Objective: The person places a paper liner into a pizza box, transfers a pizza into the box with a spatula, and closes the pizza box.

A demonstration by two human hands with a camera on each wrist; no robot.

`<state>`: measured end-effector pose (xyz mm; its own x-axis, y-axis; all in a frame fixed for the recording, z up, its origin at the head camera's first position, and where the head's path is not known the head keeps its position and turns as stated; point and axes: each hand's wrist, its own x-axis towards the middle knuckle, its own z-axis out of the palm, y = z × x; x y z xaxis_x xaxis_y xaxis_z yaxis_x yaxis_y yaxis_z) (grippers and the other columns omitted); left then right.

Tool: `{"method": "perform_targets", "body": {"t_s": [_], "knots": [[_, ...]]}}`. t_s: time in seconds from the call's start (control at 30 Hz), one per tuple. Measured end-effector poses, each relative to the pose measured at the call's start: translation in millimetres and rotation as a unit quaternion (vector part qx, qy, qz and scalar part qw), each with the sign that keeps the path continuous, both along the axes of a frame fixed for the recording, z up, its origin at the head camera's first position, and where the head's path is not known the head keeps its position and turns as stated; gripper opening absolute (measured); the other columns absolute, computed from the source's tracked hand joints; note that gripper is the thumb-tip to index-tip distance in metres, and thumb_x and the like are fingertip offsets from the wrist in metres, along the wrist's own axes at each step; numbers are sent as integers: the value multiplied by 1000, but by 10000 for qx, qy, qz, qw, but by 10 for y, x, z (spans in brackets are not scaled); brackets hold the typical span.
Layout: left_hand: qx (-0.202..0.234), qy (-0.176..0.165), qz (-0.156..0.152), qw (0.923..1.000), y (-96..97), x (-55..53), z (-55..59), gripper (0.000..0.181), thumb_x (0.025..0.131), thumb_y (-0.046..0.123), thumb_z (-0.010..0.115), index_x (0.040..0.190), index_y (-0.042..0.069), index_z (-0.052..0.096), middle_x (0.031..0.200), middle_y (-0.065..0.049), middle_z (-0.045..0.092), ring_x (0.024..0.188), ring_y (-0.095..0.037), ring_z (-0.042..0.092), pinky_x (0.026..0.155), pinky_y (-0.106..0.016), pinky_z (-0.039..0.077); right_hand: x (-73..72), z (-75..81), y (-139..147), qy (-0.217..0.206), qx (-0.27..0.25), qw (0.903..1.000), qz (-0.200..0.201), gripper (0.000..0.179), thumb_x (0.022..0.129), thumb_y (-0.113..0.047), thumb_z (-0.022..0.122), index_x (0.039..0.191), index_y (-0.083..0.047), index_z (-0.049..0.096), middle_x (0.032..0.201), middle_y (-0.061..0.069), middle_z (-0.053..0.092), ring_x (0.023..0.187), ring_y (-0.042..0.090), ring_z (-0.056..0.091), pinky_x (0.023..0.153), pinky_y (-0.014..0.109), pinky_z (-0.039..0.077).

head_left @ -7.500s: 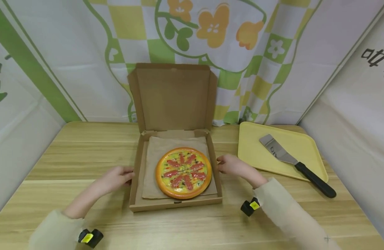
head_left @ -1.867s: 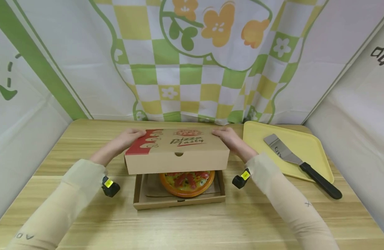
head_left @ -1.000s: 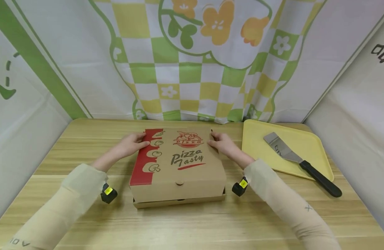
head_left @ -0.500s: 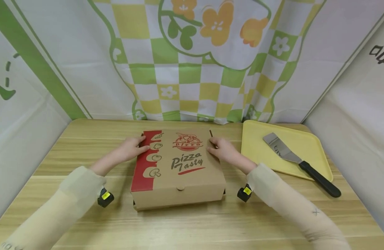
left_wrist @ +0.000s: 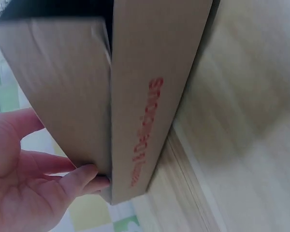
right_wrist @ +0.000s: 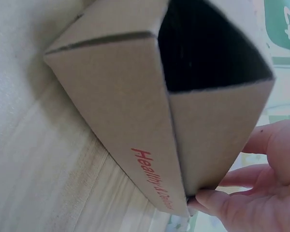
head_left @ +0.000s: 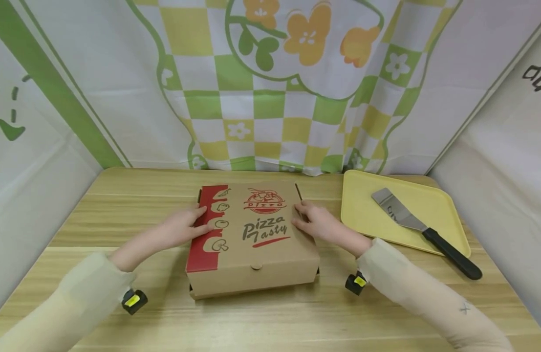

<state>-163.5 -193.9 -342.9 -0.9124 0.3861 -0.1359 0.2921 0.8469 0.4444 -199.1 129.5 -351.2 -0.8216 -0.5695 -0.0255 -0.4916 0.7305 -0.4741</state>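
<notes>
A cardboard pizza box (head_left: 266, 264), printed "Pizza Tasty" with a red band along its left, stands on the wooden table with its lid down. The pizza inside is hidden. At the box's left side, my left hand (head_left: 180, 227) holds the lid, thumb over the top and fingers at the side flap (left_wrist: 63, 87). Opposite it, my right hand (head_left: 320, 225) grips the right side flap (right_wrist: 217, 130) likewise. Both wrist views show a dark gap at the front corner, between the lid and the box's side walls.
To the right lies a yellow tray (head_left: 358, 195) with a metal pizza server (head_left: 398, 210) on it, its black handle reaching past the rim. A checked cloth (head_left: 266, 102) hangs behind the wooden table (head_left: 261, 322).
The lid, upright at first with the pizza showing, has swung down over the base. Its front has sunk lower since, and both hands have slid along the sides toward me.
</notes>
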Motion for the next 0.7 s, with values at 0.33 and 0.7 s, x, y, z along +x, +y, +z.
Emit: {"method": "perform_targets", "body": {"t_s": [0.33, 0.7], "knots": [[-117, -303, -172, 9993, -17, 281, 113, 84, 84, 51, 55, 132, -14, 34, 136, -39, 26, 123, -52, 28, 98, -59, 30, 153, 79, 54, -349, 325, 9988, 52, 57, 93, -26, 52, 134, 9, 35, 138, 35, 26, 124, 44, 34, 100, 47, 34], [-92, -465, -330, 9983, -34, 443, 179, 98, 74, 58, 64, 134, -13, 32, 137, -36, 28, 122, -49, 33, 94, -56, 37, 292, 105, 130, -925, 433, 9944, 276, 84, 83, -48, 60, 140, 3, 27, 142, 34, 17, 129, 43, 25, 104, 48, 27]]}}
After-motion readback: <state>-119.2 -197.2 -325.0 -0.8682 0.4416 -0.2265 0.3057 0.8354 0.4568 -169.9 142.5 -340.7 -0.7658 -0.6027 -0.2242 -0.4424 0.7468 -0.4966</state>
